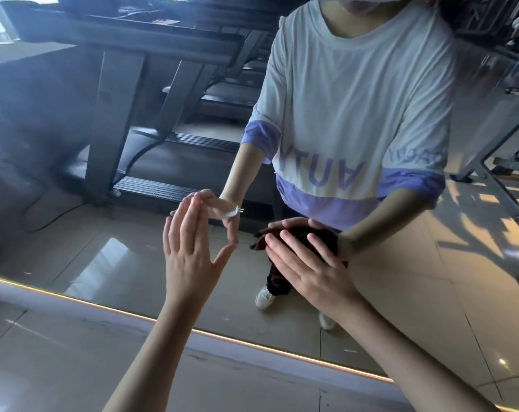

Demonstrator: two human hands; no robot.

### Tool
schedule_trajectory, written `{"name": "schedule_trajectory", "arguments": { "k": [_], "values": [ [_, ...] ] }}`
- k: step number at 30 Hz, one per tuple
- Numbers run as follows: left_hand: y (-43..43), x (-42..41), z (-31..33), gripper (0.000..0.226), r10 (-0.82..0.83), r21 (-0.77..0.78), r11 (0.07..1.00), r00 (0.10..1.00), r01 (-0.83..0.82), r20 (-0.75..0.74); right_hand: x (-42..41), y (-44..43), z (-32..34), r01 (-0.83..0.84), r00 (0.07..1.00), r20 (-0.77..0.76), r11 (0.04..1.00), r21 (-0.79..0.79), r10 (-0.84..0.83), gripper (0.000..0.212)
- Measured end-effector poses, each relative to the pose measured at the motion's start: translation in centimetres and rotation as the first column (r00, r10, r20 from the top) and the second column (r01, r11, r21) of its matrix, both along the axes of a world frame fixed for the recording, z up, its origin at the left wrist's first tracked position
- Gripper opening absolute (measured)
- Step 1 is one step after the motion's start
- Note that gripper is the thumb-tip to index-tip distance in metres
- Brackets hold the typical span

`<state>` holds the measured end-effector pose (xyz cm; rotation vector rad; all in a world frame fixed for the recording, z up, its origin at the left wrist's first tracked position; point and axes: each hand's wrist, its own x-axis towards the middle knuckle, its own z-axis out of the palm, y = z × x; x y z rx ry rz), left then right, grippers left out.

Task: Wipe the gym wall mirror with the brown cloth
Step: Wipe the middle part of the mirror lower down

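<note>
Clearly brown cloth [301, 243] beneath flat right grip [308, 269] (pressed against mirror [74, 144]).

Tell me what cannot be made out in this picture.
Cloth: head view, mostly covered by the right hand; its size and folds are hidden.
Mirror: head view, top and sides cut off by the picture's edges.
Whether the Mirror is clean: head view, lost in glare and reflections.

We hold our left hand [190, 251] upright, fingers straight and together, the thumb splayed apart beside them. Our right hand [308, 263] presses flat, fingers straight and slightly spread. Behind the fingers our bare left forearm [154, 352] and right forearm [395, 352] reach forward.
</note>
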<state>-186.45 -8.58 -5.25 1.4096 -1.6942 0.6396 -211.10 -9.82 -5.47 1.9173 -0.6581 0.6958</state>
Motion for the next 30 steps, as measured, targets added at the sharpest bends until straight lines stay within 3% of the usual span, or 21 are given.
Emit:
{"name": "schedule_trajectory", "arguments": {
  "k": [2, 4, 6, 8, 9, 11, 13, 15, 20, 21, 24, 26, 30],
  "values": [
    [-0.1, 0.1, -0.1, 0.079, -0.009, -0.006, 1.0, 1.0, 0.009, -0.001, -0.4, -0.2, 1.2, -0.005, 0.999, -0.051, 1.0, -0.009, 0.004, 0.038],
    [-0.2, 0.3, -0.3, 0.078, -0.016, -0.018, 1.0, 1.0, 0.016, -0.002, 0.4, -0.3, 2.9, 0.029, 0.992, 0.121, 0.998, -0.05, -0.023, 0.039],
    [-0.4, 0.4, -0.4, 0.077, -0.019, -0.036, 0.999, 1.0, 0.019, -0.001, 2.2, -0.6, 4.0, 0.044, 0.929, 0.368, 0.998, -0.05, -0.023, 0.044],
    [-0.5, 0.4, -0.4, 0.075, -0.023, -0.056, 0.998, 1.0, 0.024, 0.004, 4.4, -0.9, 4.0, 0.038, 0.878, 0.479, 0.999, -0.034, -0.017, 0.042],
    [-0.6, 0.4, -0.4, 0.074, -0.027, -0.07, 0.997, 1.0, 0.027, 0.008, 5.2, -0.9, 3.5, 0.029, 0.899, 0.437, 0.999, -0.029, -0.014, 0.041],
    [-0.6, 0.6, -0.4, 0.073, -0.028, -0.085, 0.996, 1.0, 0.028, 0.009, 5.4, -0.8, 1.2, 0.007, 0.979, 0.202, 1.0, -0.016, -0.004, 0.04],
    [-0.5, 0.9, -0.4, 0.072, -0.031, -0.084, 0.996, 0.999, 0.032, 0.024, 3.7, -0.4, -0.2, 0.0, 0.999, 0.037, 1.0, 0.021, 0.0, 0.04],
    [-0.5, 1.4, -0.4, 0.071, -0.032, -0.078, 0.996, 0.998, 0.037, 0.055, 2.5, 0.0, 0.7, 0.04, 0.995, 0.087, 0.999, 0.01, -0.041, 0.038],
    [-0.4, 1.8, -0.3, 0.069, -0.042, -0.075, 0.996, 0.997, 0.047, 0.059, 5.1, -0.8, 4.2, 0.054, 0.891, 0.451, 0.998, -0.012, -0.043, 0.043],
    [-0.4, 1.9, -0.4, 0.068, -0.053, -0.078, 0.995, 0.997, 0.058, 0.061, 6.2, -0.9, 3.9, 0.053, 0.899, 0.435, 0.999, -0.005, -0.046, 0.042],
    [-0.5, 3.0, -0.4, 0.072, -0.051, -0.069, 0.996, 0.997, 0.054, 0.051, 6.8, -0.5, 0.9, 0.051, 0.988, 0.142, 0.998, 0.029, -0.054, 0.041],
    [-0.6, 4.1, -0.3, 0.081, -0.021, -0.05, 0.998, 0.999, 0.023, 0.047, 5.4, -0.1, 0.5, 0.078, 0.995, 0.053, 0.996, 0.046, -0.08, 0.042],
    [-0.9, 5.3, -0.2, 0.081, -0.07, -0.054, 0.996, 0.994, 0.075, 0.088, 6.1, -0.5, 4.1, 0.099, 0.922, 0.376, 0.995, -0.002, -0.091, 0.044]
  ]
}}
